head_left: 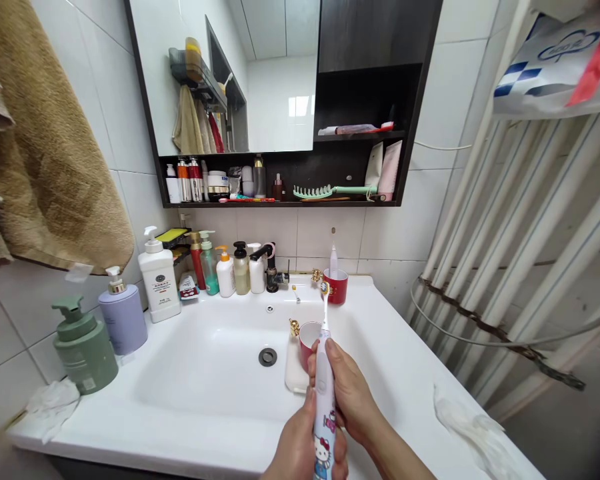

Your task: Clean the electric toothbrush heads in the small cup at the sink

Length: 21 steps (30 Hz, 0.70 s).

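My left hand [296, 437] and right hand [351, 390] are together, both clamped on the electric toothbrush [323, 375], right hand higher. Brush is over the sink [205, 360], head pointing away; red cup [306, 343] just beyond my fingers.

The widest passage lies over the left half of the basin [205, 387], from the front rim back past the drain [267, 357]; ahead of the toothbrush [324, 380] room is tighter — the nearer red cup [307, 340] and a white dish [296, 384] sit just beyond the left hand [296, 433], and the farther red cup [337, 289] occupies the back right rim; pump bottles [211, 273] and the black faucet [271, 270] bar the back left; rightward, open counter [405, 380] runs beside the right hand [353, 393] to crumpled white plastic [473, 427] — pipes [535, 253] close that side.
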Each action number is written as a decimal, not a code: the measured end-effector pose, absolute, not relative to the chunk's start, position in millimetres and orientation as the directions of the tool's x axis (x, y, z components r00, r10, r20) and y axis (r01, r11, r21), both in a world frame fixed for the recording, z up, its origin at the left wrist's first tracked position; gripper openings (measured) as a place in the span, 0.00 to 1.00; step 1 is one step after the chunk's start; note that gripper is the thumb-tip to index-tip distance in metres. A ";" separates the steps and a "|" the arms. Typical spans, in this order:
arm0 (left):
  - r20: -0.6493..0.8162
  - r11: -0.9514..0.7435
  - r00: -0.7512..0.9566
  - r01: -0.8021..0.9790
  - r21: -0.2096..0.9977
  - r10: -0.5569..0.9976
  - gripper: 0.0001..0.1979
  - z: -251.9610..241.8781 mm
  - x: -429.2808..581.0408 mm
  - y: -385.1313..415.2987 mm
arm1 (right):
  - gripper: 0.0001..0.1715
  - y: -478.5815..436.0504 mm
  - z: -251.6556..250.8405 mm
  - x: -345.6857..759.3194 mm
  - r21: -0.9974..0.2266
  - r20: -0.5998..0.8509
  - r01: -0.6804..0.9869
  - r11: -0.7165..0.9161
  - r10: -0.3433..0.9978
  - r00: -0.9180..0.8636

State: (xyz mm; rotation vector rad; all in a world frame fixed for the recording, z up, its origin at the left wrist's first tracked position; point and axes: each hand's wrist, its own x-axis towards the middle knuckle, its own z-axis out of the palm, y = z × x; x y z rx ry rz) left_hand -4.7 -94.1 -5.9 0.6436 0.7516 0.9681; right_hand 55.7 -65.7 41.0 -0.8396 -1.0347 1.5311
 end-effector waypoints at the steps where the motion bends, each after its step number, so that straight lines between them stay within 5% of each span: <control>1: -0.261 0.415 0.367 -0.445 0.793 0.893 0.34 -6.6 -5.2 -93.9 | 0.17 -64.8 39.9 57.1 -0.924 0.024 -0.378 -0.052 0.981 -0.195; 7: -0.121 0.256 0.313 -0.437 0.862 0.942 0.28 -7.1 -8.6 -94.5 | 0.20 -64.2 37.2 63.3 -0.951 0.043 -0.309 -0.032 0.972 -0.232; 14: 0.002 0.019 0.112 -0.189 0.982 0.994 0.21 11.4 -12.7 -90.3 | 0.15 -71.7 29.9 64.4 -0.979 0.137 -0.184 0.086 0.947 -0.291; 18: 0.134 -0.140 0.098 0.051 0.989 0.986 0.14 17.2 -35.2 -82.8 | 0.12 -69.7 26.5 71.9 -0.962 0.148 -0.256 0.091 0.966 -0.213; 21: 0.097 -0.095 -0.036 0.061 0.994 0.995 0.14 24.8 -52.2 -74.3 | 0.13 -71.6 25.5 74.5 -0.936 0.102 -0.350 0.020 0.971 -0.217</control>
